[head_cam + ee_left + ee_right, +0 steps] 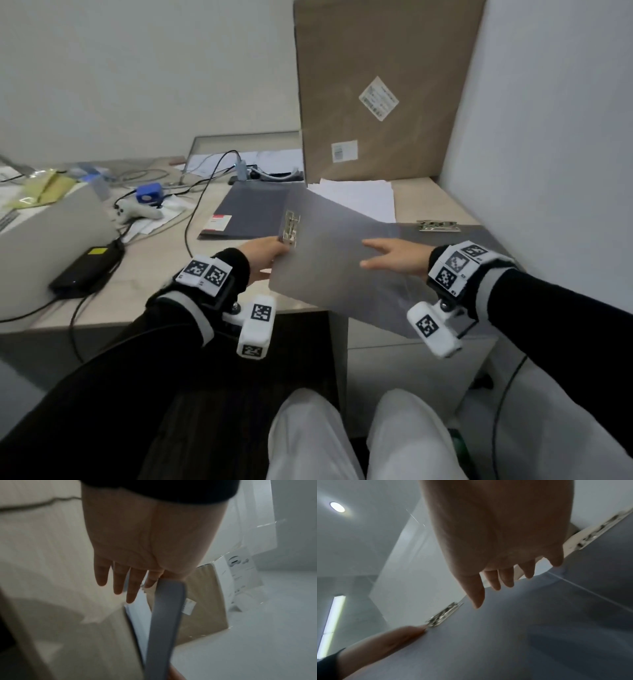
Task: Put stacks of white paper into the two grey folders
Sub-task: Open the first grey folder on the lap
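A grey folder [335,260] [505,635] lies open at the desk's front right corner, its left cover raised off the desk. My left hand [270,255] [123,586] pinches that cover's edge [164,615] beside a metal clip [291,228] [443,615]. My right hand [383,257] [496,582] hovers over the inside of the folder with straight, spread fingers and holds nothing. A second clip [438,225] [590,534] sits on the flat right cover. Loose white paper [363,198] lies behind the folder. A second, darker grey folder [253,209] with a red label lies closed to the left.
A tall cardboard box [383,85] leans against the back wall. A black power adapter [85,270], cables, a white controller [137,210] and a blue device [149,193] crowd the desk's left side. A white wall [548,137] bounds the right.
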### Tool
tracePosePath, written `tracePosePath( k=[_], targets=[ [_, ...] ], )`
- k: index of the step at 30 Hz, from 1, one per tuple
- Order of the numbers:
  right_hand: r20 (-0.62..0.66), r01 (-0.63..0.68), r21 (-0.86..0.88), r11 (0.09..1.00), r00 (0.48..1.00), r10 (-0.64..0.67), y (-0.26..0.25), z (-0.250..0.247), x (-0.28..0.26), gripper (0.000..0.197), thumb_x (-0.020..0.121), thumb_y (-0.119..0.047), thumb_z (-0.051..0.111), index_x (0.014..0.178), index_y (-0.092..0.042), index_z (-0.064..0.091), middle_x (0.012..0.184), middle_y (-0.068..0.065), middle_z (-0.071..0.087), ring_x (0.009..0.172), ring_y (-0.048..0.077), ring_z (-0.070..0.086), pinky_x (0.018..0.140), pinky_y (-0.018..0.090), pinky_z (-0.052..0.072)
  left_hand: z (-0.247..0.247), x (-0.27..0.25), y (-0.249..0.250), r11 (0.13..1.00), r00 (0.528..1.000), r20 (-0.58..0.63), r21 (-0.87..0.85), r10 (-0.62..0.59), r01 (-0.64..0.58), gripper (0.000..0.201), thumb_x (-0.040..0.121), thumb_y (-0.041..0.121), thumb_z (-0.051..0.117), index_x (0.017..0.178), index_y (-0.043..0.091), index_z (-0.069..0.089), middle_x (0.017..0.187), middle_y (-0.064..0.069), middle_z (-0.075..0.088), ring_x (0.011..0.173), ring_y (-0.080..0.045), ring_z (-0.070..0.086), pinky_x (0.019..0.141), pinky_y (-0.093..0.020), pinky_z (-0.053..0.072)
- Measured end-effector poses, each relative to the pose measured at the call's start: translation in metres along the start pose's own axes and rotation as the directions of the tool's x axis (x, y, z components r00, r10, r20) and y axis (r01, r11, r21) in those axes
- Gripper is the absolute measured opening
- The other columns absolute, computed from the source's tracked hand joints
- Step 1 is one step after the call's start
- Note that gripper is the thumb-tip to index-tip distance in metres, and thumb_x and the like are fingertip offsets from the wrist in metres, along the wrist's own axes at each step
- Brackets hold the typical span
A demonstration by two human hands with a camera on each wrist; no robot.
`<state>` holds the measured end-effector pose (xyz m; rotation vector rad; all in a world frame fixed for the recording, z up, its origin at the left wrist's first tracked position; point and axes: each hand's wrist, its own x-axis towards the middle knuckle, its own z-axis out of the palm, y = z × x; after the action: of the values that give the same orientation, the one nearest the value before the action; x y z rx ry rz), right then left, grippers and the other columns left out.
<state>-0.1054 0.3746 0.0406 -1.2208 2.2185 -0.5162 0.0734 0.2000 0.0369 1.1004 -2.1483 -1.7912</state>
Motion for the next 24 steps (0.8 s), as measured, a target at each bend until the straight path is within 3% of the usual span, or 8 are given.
tracePosePath(
  k=[3, 7, 10, 16, 24],
  targets=[
    [0.015, -0.079, -0.145, 0.986, 0.997, 0.082, 0.014, 0.004, 0.013, 0.078, 0.093, -0.043, 0.052, 0.153, -0.013, 0.012, 0.161, 0.004, 0.010, 0.149, 0.019, 0.009, 0.118, 0.029, 0.007, -0.004, 0.002, -0.021, 0.956, 0.994, -0.111, 0.286, -0.025, 0.056, 0.035, 0.095, 0.017, 0.047, 0.127, 0.008, 0.057, 0.137, -0.011, 0.053, 0.124, -0.025, 0.047, 0.105, -0.032, 0.033],
    [0.074, -0.187, -0.284, 0.940, 0.974, 0.216, 0.034, 0.012, 0.026, 0.092, 0.085, -0.061, 0.050, 0.154, -0.024, 0.000, 0.161, 0.006, -0.006, 0.148, 0.033, -0.008, 0.119, 0.044, -0.002, -0.012, 0.006, -0.042, 0.917, 0.987, -0.150, 0.381, -0.062, 0.116, 0.049, 0.093, 0.019, 0.053, 0.141, 0.009, 0.043, 0.147, -0.008, 0.043, 0.136, -0.023, 0.040, 0.111, -0.027, 0.028],
    [0.091, -0.202, -0.316, 0.927, 0.966, 0.241, 0.047, 0.018, 0.032, 0.099, 0.080, -0.065, 0.054, 0.153, -0.030, -0.002, 0.161, 0.000, -0.010, 0.147, 0.033, -0.011, 0.120, 0.048, 0.000, -0.018, 0.004, -0.050, 0.897, 0.984, -0.144, 0.413, -0.104, 0.155, 0.053, 0.094, 0.025, 0.053, 0.144, 0.014, 0.038, 0.147, -0.007, 0.043, 0.134, -0.023, 0.043, 0.110, -0.027, 0.030],
    [0.108, -0.196, -0.306, 0.932, 0.965, 0.239, 0.060, 0.018, 0.026, 0.100, 0.079, -0.062, 0.059, 0.153, -0.031, 0.000, 0.161, -0.001, -0.008, 0.148, 0.031, -0.011, 0.120, 0.047, 0.000, -0.031, -0.002, -0.054, 0.875, 0.982, -0.152, 0.455, -0.109, 0.167, 0.055, 0.093, 0.025, 0.054, 0.145, 0.014, 0.037, 0.149, -0.007, 0.041, 0.135, -0.023, 0.041, 0.112, -0.030, 0.028],
    [0.138, -0.188, -0.312, 0.931, 0.961, 0.240, 0.076, 0.010, 0.007, 0.102, 0.076, -0.057, 0.066, 0.153, -0.033, 0.004, 0.162, -0.003, -0.005, 0.149, 0.028, -0.008, 0.121, 0.043, 0.000, -0.013, -0.004, -0.044, 0.855, 0.998, -0.066, 0.517, 0.011, 0.025, 0.062, 0.088, 0.018, 0.060, 0.145, 0.018, 0.035, 0.152, -0.002, 0.036, 0.140, -0.020, 0.034, 0.116, -0.033, 0.025]
  ],
)
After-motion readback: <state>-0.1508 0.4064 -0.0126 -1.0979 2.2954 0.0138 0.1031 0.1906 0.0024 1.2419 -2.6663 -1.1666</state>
